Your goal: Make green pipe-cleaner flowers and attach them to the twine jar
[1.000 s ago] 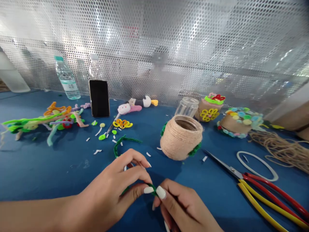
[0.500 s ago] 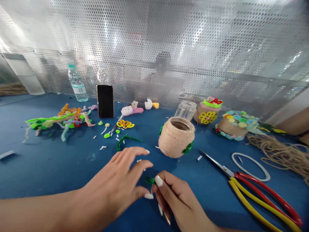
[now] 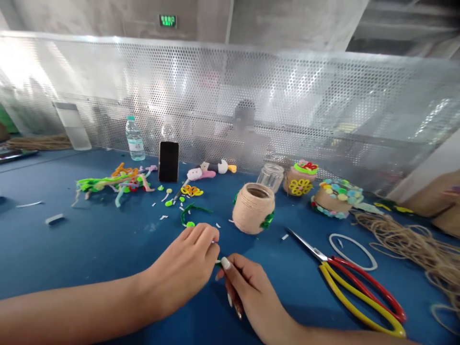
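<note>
The right hand pinches a green strip over the desk, perhaps to keep it steady for the left hand. The left fingers curl beside it; what they hold, I cannot tell. Scissors lie at right, probably for easy reach.

The person's right hand pinches a small green chenille stem toward the near edge of the blue table; the left hand curls just beside it, fingertips hidden. Beyond stands a twine-wrapped jar. Red-and-yellow-handled scissors lie toward the right edge. Near the far edge stand a smartphone and a water bottle.
</note>
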Action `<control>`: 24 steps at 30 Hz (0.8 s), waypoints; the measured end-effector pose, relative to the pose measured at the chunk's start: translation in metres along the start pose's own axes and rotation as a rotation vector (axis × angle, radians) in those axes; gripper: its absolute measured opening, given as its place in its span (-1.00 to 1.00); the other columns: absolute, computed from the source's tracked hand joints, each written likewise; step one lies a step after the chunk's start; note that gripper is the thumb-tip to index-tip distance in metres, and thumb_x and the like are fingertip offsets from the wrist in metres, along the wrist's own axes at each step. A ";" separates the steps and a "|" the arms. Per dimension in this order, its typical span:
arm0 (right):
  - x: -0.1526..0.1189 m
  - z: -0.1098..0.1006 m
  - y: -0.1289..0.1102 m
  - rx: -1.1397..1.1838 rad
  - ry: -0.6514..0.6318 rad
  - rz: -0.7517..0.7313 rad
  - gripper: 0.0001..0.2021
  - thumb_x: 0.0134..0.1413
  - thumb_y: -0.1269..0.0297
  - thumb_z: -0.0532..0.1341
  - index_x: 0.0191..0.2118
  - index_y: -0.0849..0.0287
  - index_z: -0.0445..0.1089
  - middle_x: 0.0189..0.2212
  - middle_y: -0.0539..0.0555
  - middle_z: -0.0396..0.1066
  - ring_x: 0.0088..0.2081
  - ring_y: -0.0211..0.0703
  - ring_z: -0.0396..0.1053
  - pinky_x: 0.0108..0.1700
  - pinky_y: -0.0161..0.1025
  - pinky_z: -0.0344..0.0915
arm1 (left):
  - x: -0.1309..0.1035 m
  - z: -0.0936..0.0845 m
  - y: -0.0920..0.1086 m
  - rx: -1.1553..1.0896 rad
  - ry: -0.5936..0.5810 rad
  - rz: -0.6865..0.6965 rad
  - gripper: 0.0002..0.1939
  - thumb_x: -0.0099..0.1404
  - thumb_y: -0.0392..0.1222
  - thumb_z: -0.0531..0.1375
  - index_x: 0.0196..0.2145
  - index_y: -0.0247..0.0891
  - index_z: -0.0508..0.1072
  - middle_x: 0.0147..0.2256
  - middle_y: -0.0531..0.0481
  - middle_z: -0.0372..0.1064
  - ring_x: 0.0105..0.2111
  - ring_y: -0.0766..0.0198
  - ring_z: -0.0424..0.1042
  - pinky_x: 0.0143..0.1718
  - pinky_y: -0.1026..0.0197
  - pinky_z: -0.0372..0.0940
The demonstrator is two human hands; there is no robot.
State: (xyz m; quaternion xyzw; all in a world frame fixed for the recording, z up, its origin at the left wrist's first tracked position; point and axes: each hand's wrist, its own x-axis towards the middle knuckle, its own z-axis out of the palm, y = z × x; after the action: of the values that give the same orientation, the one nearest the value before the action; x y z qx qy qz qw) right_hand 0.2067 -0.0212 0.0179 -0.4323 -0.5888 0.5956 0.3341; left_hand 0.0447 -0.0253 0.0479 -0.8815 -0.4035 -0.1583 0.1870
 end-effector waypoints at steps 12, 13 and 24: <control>0.001 -0.001 -0.003 0.117 0.007 -0.023 -0.61 0.10 -0.05 0.09 -0.45 0.22 0.27 -0.74 -0.16 0.13 -0.72 -0.43 0.02 -0.67 -0.44 -0.04 | -0.001 0.010 -0.008 -0.690 0.148 -0.280 -0.90 0.28 -0.36 0.13 -0.35 -0.24 0.41 -0.18 -0.03 0.24 -0.17 0.27 0.36 -0.13 0.19 0.34; 0.000 -0.002 -0.002 0.113 0.011 -0.026 -0.62 0.11 -0.05 0.08 -0.45 0.21 0.27 -0.74 -0.16 0.12 -0.72 -0.43 0.01 -0.67 -0.44 -0.04 | 0.000 0.010 -0.008 -0.687 0.162 -0.275 -0.89 0.27 -0.37 0.13 -0.37 -0.25 0.41 -0.21 -0.02 0.24 -0.20 0.28 0.36 -0.16 0.20 0.34; 0.001 -0.003 -0.003 0.047 0.049 -0.016 -0.61 0.10 -0.05 0.08 -0.54 0.17 0.19 -0.76 -0.18 0.03 -0.72 -0.43 -0.05 -0.69 -0.44 -0.10 | 0.001 0.003 -0.005 -0.199 0.176 -0.055 -0.85 0.28 -0.41 0.09 -0.26 -0.29 0.43 -0.05 -0.15 0.18 0.08 -0.02 0.11 0.01 -0.09 0.21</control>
State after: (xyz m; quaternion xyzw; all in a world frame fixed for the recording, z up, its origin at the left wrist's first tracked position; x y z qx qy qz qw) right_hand 0.2088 -0.0190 0.0207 -0.4339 -0.5699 0.5959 0.3632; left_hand 0.0421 -0.0202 0.0465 -0.8671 -0.3918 -0.2792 0.1290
